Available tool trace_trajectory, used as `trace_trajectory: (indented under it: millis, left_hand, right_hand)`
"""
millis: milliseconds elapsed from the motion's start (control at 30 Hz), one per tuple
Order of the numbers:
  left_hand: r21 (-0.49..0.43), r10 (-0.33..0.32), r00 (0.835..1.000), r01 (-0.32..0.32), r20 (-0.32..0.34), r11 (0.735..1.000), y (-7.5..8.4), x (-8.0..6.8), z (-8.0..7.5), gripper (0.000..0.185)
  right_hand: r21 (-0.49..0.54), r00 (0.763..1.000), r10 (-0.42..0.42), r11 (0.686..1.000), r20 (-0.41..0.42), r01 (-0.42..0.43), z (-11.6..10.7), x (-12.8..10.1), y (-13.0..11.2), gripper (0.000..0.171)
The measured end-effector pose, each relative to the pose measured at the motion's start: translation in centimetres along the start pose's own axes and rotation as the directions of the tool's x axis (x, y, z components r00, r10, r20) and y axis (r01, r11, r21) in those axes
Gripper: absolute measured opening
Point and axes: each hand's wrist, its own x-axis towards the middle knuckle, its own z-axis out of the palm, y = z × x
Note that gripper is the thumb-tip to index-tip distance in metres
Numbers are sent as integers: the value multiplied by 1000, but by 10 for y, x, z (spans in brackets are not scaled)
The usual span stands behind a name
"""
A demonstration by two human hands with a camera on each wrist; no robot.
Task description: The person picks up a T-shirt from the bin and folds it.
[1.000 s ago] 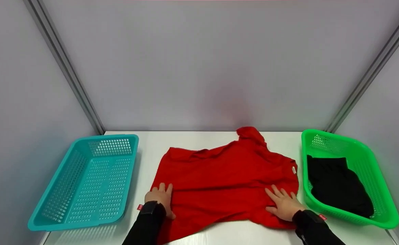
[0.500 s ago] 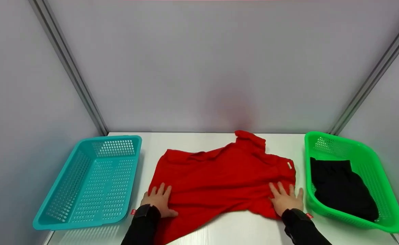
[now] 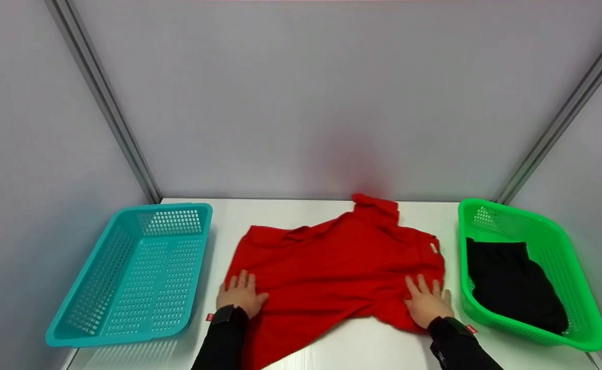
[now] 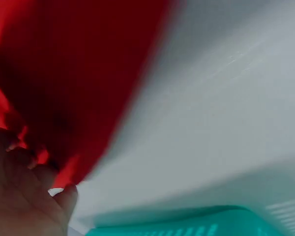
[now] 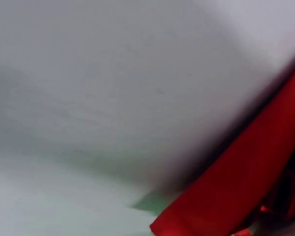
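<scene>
A red shirt (image 3: 332,262) lies spread on the white table (image 3: 301,210), its collar toward the back wall. My left hand (image 3: 239,295) rests flat on the shirt's near left edge, fingers straight. My right hand (image 3: 427,303) lies flat on the near right part of the shirt, fingers spread. Both sleeves are black. In the left wrist view the red cloth (image 4: 73,73) fills the upper left, blurred, with part of my hand (image 4: 24,196) below it. The right wrist view shows a blurred strip of the red cloth (image 5: 241,182) against the table.
A teal basket (image 3: 131,277) stands at the left with nothing in it. A green basket (image 3: 537,231) at the right holds a black garment (image 3: 511,282). Grey walls enclose the table on three sides. A hanging corner of the shirt reaches the table's front edge.
Both hands have slid a little across the shirt, the left slightly leftward, the right toward the shirt's right edge. The cloth has shifted and smoothed a bit under them.
</scene>
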Motion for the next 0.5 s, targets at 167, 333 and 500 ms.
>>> trace_trajectory:
  millis: [167, 333, 500]
  left_hand:
    - [-7, -147, 989, 147, -18, 989, -17, 1, 3, 78]
    - [-113, -77, 996, 82, 46, 990, -15, 0, -3, 82]
    - [-178, 186, 964, -153, 188, 972, 9, -2, -15, 90]
  right_hand:
    - [76, 992, -97, 993, 80, 91, 1, 8, -17, 65]
    - [8, 999, 1, 1000, 52, -2, -6, 6, -16, 64]
    - [27, 986, 158, 987, 54, -160, -12, 6, -1, 64]
